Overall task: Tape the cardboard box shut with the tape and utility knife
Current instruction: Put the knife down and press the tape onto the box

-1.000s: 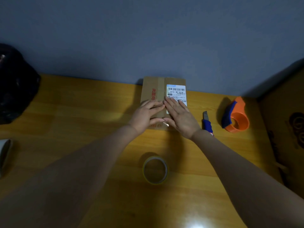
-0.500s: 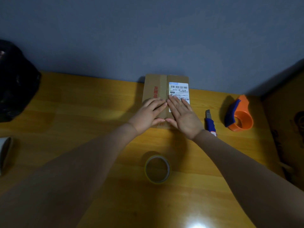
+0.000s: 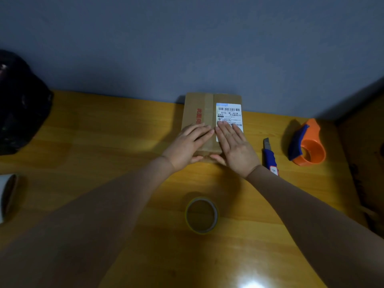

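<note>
A small cardboard box (image 3: 199, 107) with a white shipping label (image 3: 228, 111) and a strip of tape down its middle seam lies on the wooden table against the wall. My left hand (image 3: 187, 144) lies flat on the box's near left part, fingers straight and together. My right hand (image 3: 234, 146) lies flat on the near right part, covering the label's lower end. Both thumbs reach the box's near edge. A roll of clear tape (image 3: 201, 215) lies flat nearer to me. A blue utility knife (image 3: 270, 154) lies right of my right hand.
An orange and blue tape dispenser (image 3: 307, 144) stands at the right. A black bag (image 3: 20, 104) sits at the far left, a white roll (image 3: 6, 196) at the left edge. A brown cardboard surface (image 3: 365, 159) borders the table on the right. The grey wall (image 3: 187, 48) runs behind.
Both hands stay pressed flat on the box and have slid slightly forward along its top. The view has shifted a little.
</note>
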